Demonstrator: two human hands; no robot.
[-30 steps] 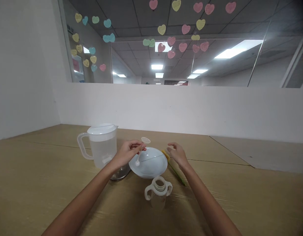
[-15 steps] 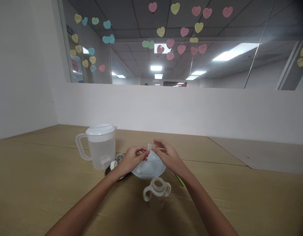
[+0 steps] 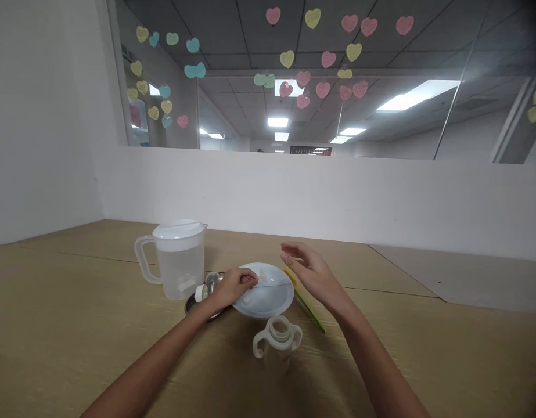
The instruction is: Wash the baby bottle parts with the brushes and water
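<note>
My left hand [image 3: 236,285] is closed in a pinch over the left side of a whitish bowl [image 3: 272,303]. At its fingertips is a small translucent white piece [image 3: 263,275], whose exact kind I cannot make out. My right hand [image 3: 310,271] hangs in the air right of the bowl, thumb and fingers apart, holding nothing. Another small pale piece [image 3: 246,300] lies in the bowl. In front of the bowl stands a lidless clear baby bottle [image 3: 278,348] with two white handles. A brush [image 3: 310,310] with a green handle and yellow head lies beneath my right hand.
At the left stands a clear pitcher [image 3: 183,267] with a white lid. Between it and the bowl, a dark-rimmed metal dish [image 3: 190,303] holds a white-capped item [image 3: 201,292] and a clear dome-like part [image 3: 212,281], partly behind my left hand. A white wall [image 3: 294,197] closes the table's back.
My hands have drawn apart. The right has moved off to the right, uncovering the brush; the left has lowered toward the bowl with the small translucent piece at its fingertips.
</note>
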